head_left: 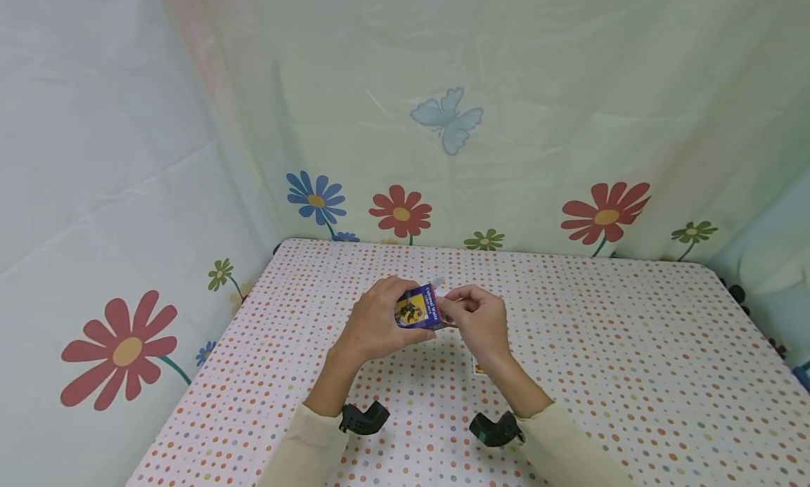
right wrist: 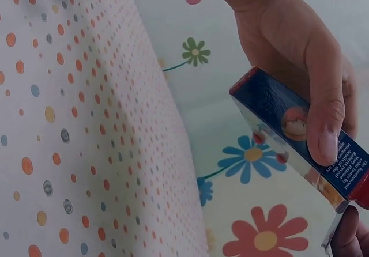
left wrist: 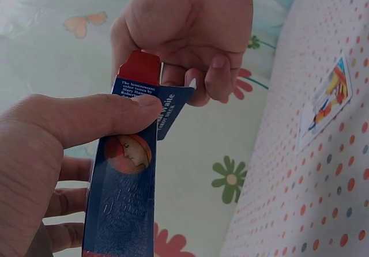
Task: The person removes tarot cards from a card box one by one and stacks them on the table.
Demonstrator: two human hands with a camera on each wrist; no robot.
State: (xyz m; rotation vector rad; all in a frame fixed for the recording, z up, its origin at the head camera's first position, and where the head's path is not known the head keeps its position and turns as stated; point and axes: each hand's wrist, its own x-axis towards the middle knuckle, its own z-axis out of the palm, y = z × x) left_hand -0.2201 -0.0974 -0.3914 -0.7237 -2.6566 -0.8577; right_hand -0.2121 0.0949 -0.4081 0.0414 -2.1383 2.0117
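Note:
A blue-and-red tarot card box [head_left: 413, 310] is held up over the table, tilted, its end at the right standing open. My left hand [head_left: 375, 323] grips the box, thumb along one narrow side [left wrist: 124, 167] and the other fingers behind. At the open end, a red end flap [left wrist: 140, 67] sticks out. There my right hand [head_left: 479, 320] pinches with curled fingers and thumb; its fingertips overlap the opening, and I cannot tell whether they hold the flap or cards inside. A loose illustrated card [left wrist: 327, 100] lies on the table, mostly hidden under my right wrist in the head view.
The table [head_left: 607, 346] has a white cover with coloured dots. Curtains [head_left: 519, 135] printed with flowers and butterflies hang behind it and at both sides. A black camera [head_left: 365, 418] sits on the left wrist, another [head_left: 496, 429] on the right.

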